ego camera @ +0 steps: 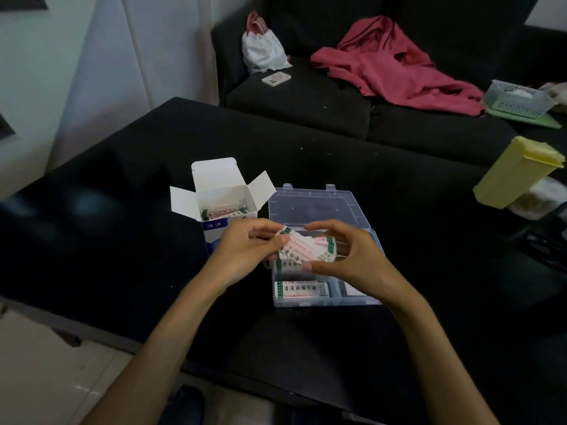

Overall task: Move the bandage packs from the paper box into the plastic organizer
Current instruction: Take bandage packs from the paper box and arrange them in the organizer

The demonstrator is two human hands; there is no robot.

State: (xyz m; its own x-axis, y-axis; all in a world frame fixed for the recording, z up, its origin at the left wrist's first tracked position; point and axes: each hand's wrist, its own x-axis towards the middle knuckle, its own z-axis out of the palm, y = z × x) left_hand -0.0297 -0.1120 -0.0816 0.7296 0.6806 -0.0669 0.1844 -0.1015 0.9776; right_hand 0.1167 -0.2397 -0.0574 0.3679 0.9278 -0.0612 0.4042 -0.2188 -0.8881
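A white paper box (225, 196) with open flaps stands on the black table, with several bandage packs (222, 212) inside. To its right lies a clear plastic organizer (316, 210) with its lid open. My left hand (245, 250) and my right hand (346, 256) together hold a fanned bunch of white bandage packs (302, 250) over the organizer's back compartment. The left pinches the bunch's left end, and the right grips its right end between thumb and fingers. Another pack (302, 290) lies flat in the front left compartment.
A yellow plastic container (515, 173) lies at the table's right edge. Behind the table a dark sofa holds a pink garment (395, 65), a white bag (262, 50), a phone (276, 78) and a mesh basket (518, 98).
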